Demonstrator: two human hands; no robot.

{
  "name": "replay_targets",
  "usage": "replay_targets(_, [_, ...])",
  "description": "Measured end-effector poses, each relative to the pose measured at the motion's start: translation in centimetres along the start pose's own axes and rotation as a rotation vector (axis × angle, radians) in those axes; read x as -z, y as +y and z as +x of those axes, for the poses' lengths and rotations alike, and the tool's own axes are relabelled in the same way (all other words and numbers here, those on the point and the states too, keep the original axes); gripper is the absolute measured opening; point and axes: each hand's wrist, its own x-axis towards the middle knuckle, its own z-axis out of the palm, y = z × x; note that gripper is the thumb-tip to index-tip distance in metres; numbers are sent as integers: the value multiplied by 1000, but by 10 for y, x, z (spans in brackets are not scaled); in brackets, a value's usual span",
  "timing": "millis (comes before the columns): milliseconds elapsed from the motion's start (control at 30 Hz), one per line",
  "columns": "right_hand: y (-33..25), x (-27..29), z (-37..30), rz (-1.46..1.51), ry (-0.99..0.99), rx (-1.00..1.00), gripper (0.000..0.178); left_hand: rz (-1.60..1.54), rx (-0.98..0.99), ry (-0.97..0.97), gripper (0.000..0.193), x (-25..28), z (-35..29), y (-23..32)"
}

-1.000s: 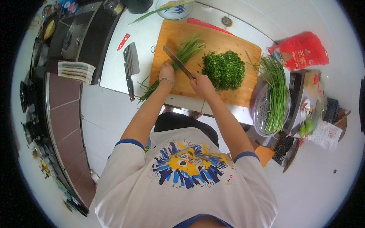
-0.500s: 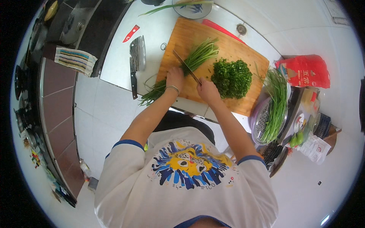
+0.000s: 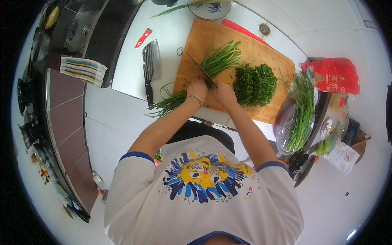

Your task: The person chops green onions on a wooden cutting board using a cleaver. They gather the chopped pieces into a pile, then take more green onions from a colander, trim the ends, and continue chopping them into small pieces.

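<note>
On the wooden cutting board (image 3: 204, 33) lies a bundle of long green chives (image 3: 223, 57), its cut ends fanned toward the far right and its loose ends hanging over the near left edge. My left hand (image 3: 197, 90) is closed around the bundle, pressing it to the board. In my right hand (image 3: 224, 95) is the handle of a kitchen knife (image 3: 199, 67). Its blade slants across the chives beside my left hand, pointing far left; whether the edge touches the board is unclear. A heap of finely chopped chives (image 3: 255, 85) sits right of the knife.
Left of the board lie a black-handled cleaver (image 3: 152, 67) and a red-handled piece (image 3: 143, 38). A plate (image 3: 210, 10) stands behind it. On the right, more chives (image 3: 302, 112) rest across a colander (image 3: 286, 130), near a red bag (image 3: 331, 76).
My hands have come closer together, the left one shifting right and nearer to me along the chives. The knife sits slightly farther left on the board. The whole view has shifted a little.
</note>
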Motion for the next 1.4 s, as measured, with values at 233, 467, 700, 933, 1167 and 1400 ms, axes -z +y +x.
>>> replay_targets(233, [14, 2, -5, 87, 52, 115, 21, 3, -115, -37, 21, 4, -17, -14])
replay_targets(467, [27, 8, -39, 339, 194, 140, 20, -279, -117, -68, 40, 18, -15, -33])
replay_targets(700, [54, 17, -83, 501, 402, 12, 19, -197, -426, -70, 38, 27, -13, -22])
replay_targets(933, [81, 4, -104, 753, 593, -49, 21, 204, -509, -145, 32, 13, 9, 34])
replay_targets(1167, [89, 7, -119, 841, 513, -182, 21, 288, -534, 167, 55, 9, -8, 31])
replay_targets(1400, [87, 7, -118, 826, 571, -168, 21, 94, -381, 342, 44, 65, 22, 35])
